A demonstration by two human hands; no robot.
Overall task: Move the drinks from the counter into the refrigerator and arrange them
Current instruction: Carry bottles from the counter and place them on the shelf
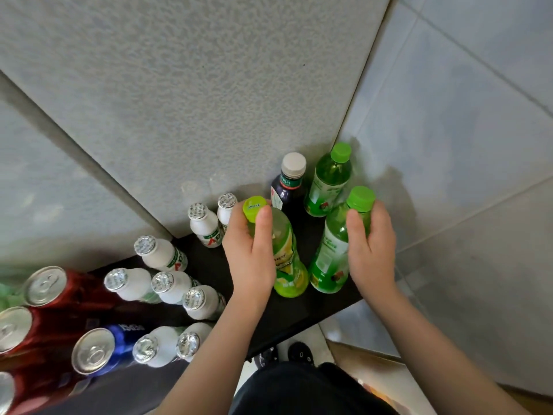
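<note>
1. The left hand [250,250] was wrapped around the upper part of a yellow-green bottle [288,262]. The thumb lay up against its yellow-green cap, and the fingers were curled around the far side.
2. The right hand [372,250] gripped the neck and shoulder of a green bottle [330,253] just below its green cap, with the thumb on the near side.
3. Both gripped bottles stood close together at the right end of the dark bench [299,319], near its front edge. It could not be determined whether their bases rested on the surface or were slightly raised.
4. Behind them, in the corner, stood a dark bottle [287,190] with a white cap. A second green bottle [329,181] stood just beside it on the right.
5. To the left of the left hand, a cluster of small white bottles [163,256] with foil lids stood upright on the bench. One of them was partly hidden by the left hand.
6. At the far left stood red cans [45,286] and one blue can [95,351], all upright with their pull tabs up.
7. A grey speckled panel [194,85] rose behind the bench, and a pale tiled wall [449,145] stood to the right.
</note>
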